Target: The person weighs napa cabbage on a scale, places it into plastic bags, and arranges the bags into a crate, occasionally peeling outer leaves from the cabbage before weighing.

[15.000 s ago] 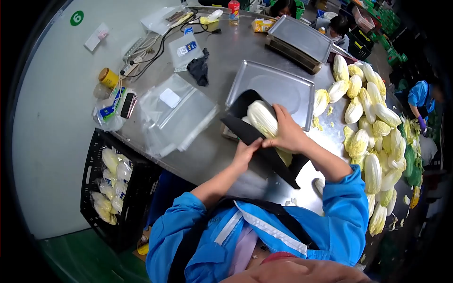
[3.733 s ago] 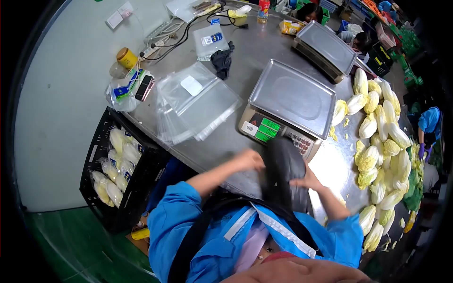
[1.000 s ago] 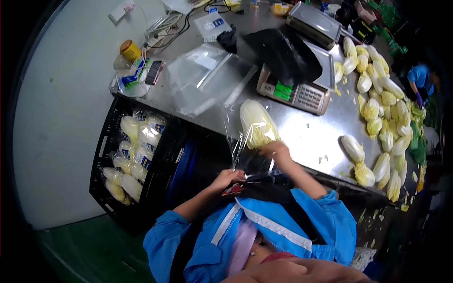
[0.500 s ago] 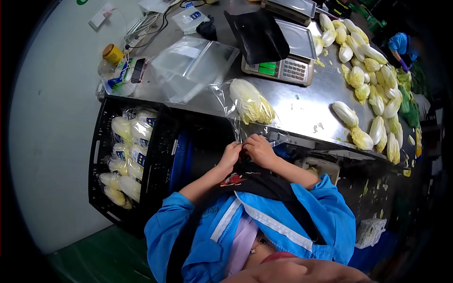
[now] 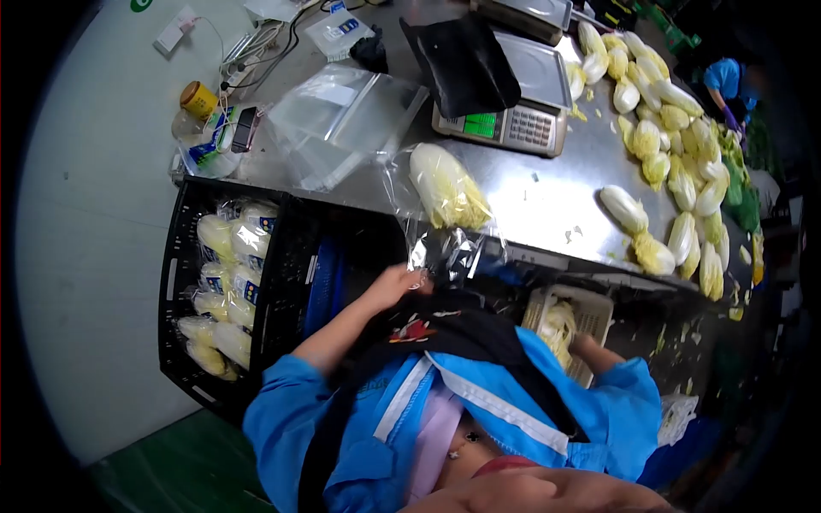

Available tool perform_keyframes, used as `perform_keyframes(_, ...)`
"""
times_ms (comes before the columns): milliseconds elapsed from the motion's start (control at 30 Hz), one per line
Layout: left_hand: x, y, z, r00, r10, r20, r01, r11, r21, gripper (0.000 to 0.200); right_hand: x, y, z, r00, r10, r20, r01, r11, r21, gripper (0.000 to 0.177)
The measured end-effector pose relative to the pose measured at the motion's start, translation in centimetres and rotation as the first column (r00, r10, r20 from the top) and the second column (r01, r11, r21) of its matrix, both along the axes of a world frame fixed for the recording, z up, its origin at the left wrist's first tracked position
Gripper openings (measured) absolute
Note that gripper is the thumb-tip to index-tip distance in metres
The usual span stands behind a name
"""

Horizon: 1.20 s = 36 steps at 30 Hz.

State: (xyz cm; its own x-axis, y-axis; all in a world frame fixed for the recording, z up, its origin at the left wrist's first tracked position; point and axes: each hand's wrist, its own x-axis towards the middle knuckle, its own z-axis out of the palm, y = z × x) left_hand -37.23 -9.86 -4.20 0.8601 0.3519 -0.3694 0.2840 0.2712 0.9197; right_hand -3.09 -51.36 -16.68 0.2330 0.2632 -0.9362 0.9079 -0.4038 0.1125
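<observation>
A napa cabbage (image 5: 447, 188) lies in a clear plastic bag (image 5: 462, 250) at the near edge of the steel table. The bag's mouth hangs over the edge towards me. My left hand (image 5: 404, 282) is closed on the side of that mouth, its fingers partly lost in glare. My right hand (image 5: 587, 349) is down at my right, by the rim of a beige basket (image 5: 592, 318) with pale cabbage leaves (image 5: 558, 332) in it. Shadow hides its fingers, so I cannot see whether it holds anything.
At my left stands a black crate (image 5: 175, 265) of bagged cabbages. Flat clear bags (image 5: 342, 120) lie on the table (image 5: 547, 205), beside a scale (image 5: 534, 128) carrying a black sheet (image 5: 462, 64). Many loose cabbages (image 5: 676, 162) fill the right end, with a co-worker (image 5: 725, 81) beyond.
My right hand has left the bag's mouth and moved right and down to the beige basket. My left hand stays at the bag, slightly further left and lower. The bag's mouth has spread.
</observation>
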Motion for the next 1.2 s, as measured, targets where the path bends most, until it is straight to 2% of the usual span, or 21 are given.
perform_keyframes(67,-2.9,0.6,1.9,0.946,-0.289,-0.145,0.272,0.954,-0.128,0.022,-0.5,4.1,5.3,0.997,0.072,-0.019,-0.073,0.996,-0.05,0.042)
perform_keyframes(100,-3.0,1.4,1.3,0.965,-0.139,-0.224,0.182,0.966,0.183,0.025,-1.3,7.7,6.8,0.999,0.049,-0.014,-0.046,0.984,0.171,0.048)
perform_keyframes(133,-2.5,2.0,0.3,0.938,0.146,-0.315,0.153,0.642,0.752,0.038,-1.8,11.6,8.8,1.0,-0.005,-0.023,0.016,0.855,0.519,0.055)
perform_keyframes(167,-0.6,2.3,2.1,0.951,0.24,-0.195,0.091,0.384,0.919,0.044,-2.4,16.2,9.7,0.994,0.017,0.105,-0.104,0.368,0.924,0.067)
perform_keyframes(200,1.8,2.3,3.9,0.955,0.293,-0.043,0.021,0.079,0.997,0.051,-2.6,20.0,10.4,0.999,-0.033,0.018,-0.012,0.179,0.984,0.06)
perform_keyframes(300,5.5,1.6,4.1,0.985,-0.173,-0.013,0.009,-0.024,1.0,0.047,-3.4,29.0,12.6,0.927,0.353,0.129,-0.077,-0.159,0.984,0.036)
perform_keyframes(333,6.2,1.9,2.6,0.96,-0.279,-0.023,0.041,0.061,0.997,0.03,-3.6,30.2,12.4,0.927,0.353,0.125,-0.07,-0.163,0.984,0.036)
perform_keyframes(367,6.3,2.2,1.1,0.994,-0.096,-0.053,0.078,0.286,0.955,0.02,-3.6,31.3,11.9,0.951,0.187,-0.245,0.244,0.029,0.969,0.023)
perform_keyframes(433,6.7,4.2,-0.8,0.971,0.237,-0.018,-0.144,0.648,0.747,0.028,-2.1,33.4,11.4,0.638,-0.169,-0.751,0.77,0.16,0.618,0.022)
perform_keyframes(467,6.3,5.9,-1.6,0.811,0.568,-0.139,-0.572,0.82,0.017,0.034,-1.2,34.3,11.2,0.385,-0.297,-0.874,0.923,0.124,0.365,0.032)
perform_keyframes(533,6.7,7.3,-1.0,0.747,0.469,-0.471,-0.331,0.877,0.348,0.039,-2.8,35.1,10.8,0.804,-0.279,-0.524,0.594,0.362,0.718,0.038)
perform_keyframes(600,8.0,6.7,-1.8,0.726,0.537,-0.429,0.05,0.581,0.812,0.036,-2.2,36.2,10.9,0.821,-0.318,-0.474,0.571,0.493,0.657,0.031)
perform_keyframes(667,8.5,6.9,-0.9,0.666,0.495,-0.559,0.166,0.632,0.757,0.025,-1.8,36.5,11.8,0.922,-0.267,-0.282,0.384,0.519,0.764,0.032)
perform_keyframes(733,8.8,8.5,1.1,0.783,0.607,-0.134,0.057,0.145,0.988,0.017,-2.7,36.5,14.9,0.965,-0.15,-0.215,0.233,0.117,0.965,0.062)
perform_keyframes(767,8.7,9.4,1.8,0.813,0.578,-0.076,-0.008,0.142,0.99,0.019,-4.5,36.3,17.7,0.934,-0.128,-0.334,0.338,0.013,0.941,0.078)
perform_keyframes(900,11.0,10.2,-1.4,0.964,0.263,-0.032,0.023,0.037,0.999,0.022,-8.0,38.0,16.6,0.983,0.027,-0.181,0.162,0.331,0.929,0.091)
perform_keyframes(967,10.4,12.7,-1.9,0.829,0.543,0.135,-0.183,0.035,0.982,0.021,-4.2,39.1,13.8,0.786,0.051,-0.616,0.607,0.128,0.785,0.09)
perform_keyframes(1000,9.4,13.4,-2.3,0.615,0.749,0.247,-0.367,-0.006,0.93,0.021,-1.1,39.5,12.4,0.31,-0.034,-0.95,0.926,0.237,0.294,0.083)
perform_keyframes(1067,7.4,14.8,-3.2,0.409,0.877,0.253,-0.799,0.209,0.564,0.02,1.5,38.6,11.6,-0.425,-0.296,-0.855,0.839,0.226,-0.496,0.077)
perform_keyframes(1100,7.2,14.4,-2.4,0.486,0.848,0.212,-0.857,0.416,0.304,0.029,1.3,38.2,10.5,-0.554,-0.265,-0.789,0.777,0.177,-0.604,0.074)
perform_keyframes(1200,9.6,10.1,2.6,0.63,0.77,0.101,-0.776,0.624,0.092,0.041,-1.1,38.2,10.9,-0.788,-0.261,-0.558,0.55,0.11,-0.828,0.076)
